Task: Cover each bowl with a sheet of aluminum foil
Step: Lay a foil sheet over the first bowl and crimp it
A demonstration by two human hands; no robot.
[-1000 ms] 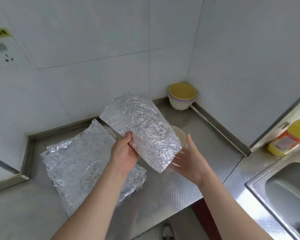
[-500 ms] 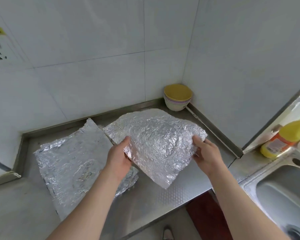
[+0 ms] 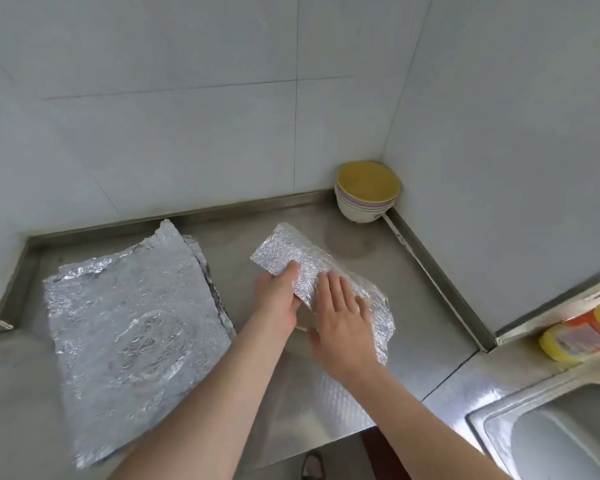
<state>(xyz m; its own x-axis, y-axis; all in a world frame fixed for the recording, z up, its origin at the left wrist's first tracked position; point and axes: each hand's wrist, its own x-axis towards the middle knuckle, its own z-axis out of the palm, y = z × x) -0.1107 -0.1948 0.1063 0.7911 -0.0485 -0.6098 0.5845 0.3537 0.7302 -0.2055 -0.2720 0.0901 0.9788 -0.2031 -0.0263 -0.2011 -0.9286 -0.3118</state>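
A crinkled foil sheet (image 3: 291, 252) lies draped over a white bowl (image 3: 302, 322) on the steel counter; only a sliver of the bowl's rim shows between my hands. My left hand (image 3: 278, 296) holds the sheet's left edge, thumb on top. My right hand (image 3: 342, 318) lies flat on the foil with fingers straight, pressing it down over the bowl. A stack of loose foil sheets (image 3: 132, 327) lies to the left. Several stacked bowls (image 3: 366, 199), the top one yellow inside, stand in the back corner.
Tiled walls enclose the counter (image 3: 284, 389) at the back and right. A sink (image 3: 555, 441) sits at the lower right, with a yellow and orange bottle (image 3: 582, 336) lying on the ledge behind it. The counter's front edge runs just below my forearms.
The foil sheet has come down from mid-air onto the bowl. My right hand let go of its right edge and now lies flat on top. The camera tilted lower.
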